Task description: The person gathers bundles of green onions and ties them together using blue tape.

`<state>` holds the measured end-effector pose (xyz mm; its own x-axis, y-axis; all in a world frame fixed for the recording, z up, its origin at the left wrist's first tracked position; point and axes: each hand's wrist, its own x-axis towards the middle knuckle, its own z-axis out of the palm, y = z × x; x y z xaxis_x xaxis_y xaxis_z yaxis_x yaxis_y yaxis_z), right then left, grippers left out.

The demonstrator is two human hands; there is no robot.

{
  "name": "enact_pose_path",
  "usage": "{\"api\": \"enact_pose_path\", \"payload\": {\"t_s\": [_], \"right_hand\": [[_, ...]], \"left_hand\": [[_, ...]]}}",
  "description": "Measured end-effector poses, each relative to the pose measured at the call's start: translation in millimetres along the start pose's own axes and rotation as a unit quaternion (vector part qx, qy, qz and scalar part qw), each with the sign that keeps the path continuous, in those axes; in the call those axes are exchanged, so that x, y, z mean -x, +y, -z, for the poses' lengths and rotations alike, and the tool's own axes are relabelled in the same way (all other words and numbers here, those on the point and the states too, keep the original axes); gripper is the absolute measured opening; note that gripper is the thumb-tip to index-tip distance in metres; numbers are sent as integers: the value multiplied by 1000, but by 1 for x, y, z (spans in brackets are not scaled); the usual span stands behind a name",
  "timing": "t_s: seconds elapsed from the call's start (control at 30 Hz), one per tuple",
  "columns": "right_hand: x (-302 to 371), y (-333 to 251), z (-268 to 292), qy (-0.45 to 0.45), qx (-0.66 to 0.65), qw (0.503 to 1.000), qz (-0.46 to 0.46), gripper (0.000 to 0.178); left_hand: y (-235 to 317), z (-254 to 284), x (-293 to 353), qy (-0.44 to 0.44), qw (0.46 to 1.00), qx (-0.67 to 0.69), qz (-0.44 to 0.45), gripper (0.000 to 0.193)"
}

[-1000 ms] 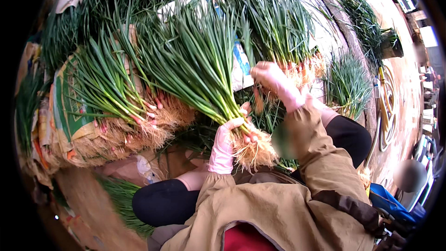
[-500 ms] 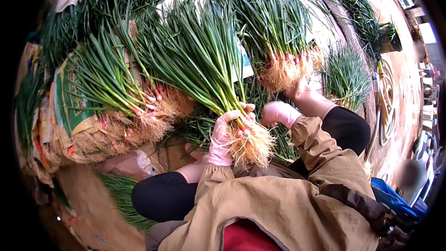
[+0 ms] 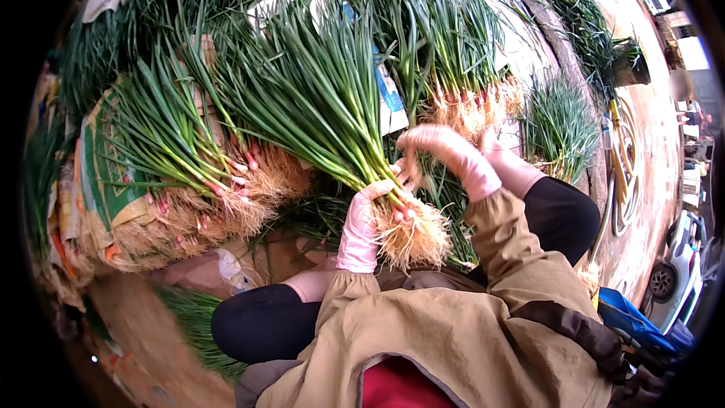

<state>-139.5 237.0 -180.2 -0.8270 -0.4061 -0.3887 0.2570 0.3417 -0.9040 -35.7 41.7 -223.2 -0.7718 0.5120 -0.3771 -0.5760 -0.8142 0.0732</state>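
Observation:
A bunch of green onions (image 3: pixel 332 113) is gripped in my left hand (image 3: pixel 364 219), in a pink glove. Its pale bulbs and tangled yellowish roots (image 3: pixel 414 234) hang out below my fist, and the long leaves fan away to the upper left. My right hand (image 3: pixel 439 147), gloved too, is raised just right of the stems. Motion smears its fingers, so their grip cannot be made out. Beyond it lies a pile of green onions (image 3: pixel 468 68) with roots toward me. On the left, more green onions (image 3: pixel 181 136) rest on a printed sack (image 3: pixel 94 181).
Heaps of green leaves (image 3: pixel 162 0) cover the far side. A log-like edge (image 3: pixel 555 45) runs along the right, with a small clump of onions (image 3: pixel 559 125) beside it. Farther right are a coiled hose (image 3: pixel 627 166), a blue bag (image 3: pixel 634 317) and a parked vehicle (image 3: pixel 676 264).
My right hand has risen and moved left toward the upper stems of the held bunch. My left hand keeps its grip in nearly the same place.

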Motion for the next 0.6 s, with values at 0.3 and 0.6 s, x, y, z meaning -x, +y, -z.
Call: {"api": "enact_pose_path", "payload": {"t_s": [0.3, 0.6], "right_hand": [[11, 10, -65, 187, -206, 951, -132, 28], [-17, 90, -87, 256, -329, 905, 84, 28]], "left_hand": [[-11, -28, 4, 138, 973, -186, -21, 28], [-12, -41, 6, 89, 992, -66, -54, 28]]}}
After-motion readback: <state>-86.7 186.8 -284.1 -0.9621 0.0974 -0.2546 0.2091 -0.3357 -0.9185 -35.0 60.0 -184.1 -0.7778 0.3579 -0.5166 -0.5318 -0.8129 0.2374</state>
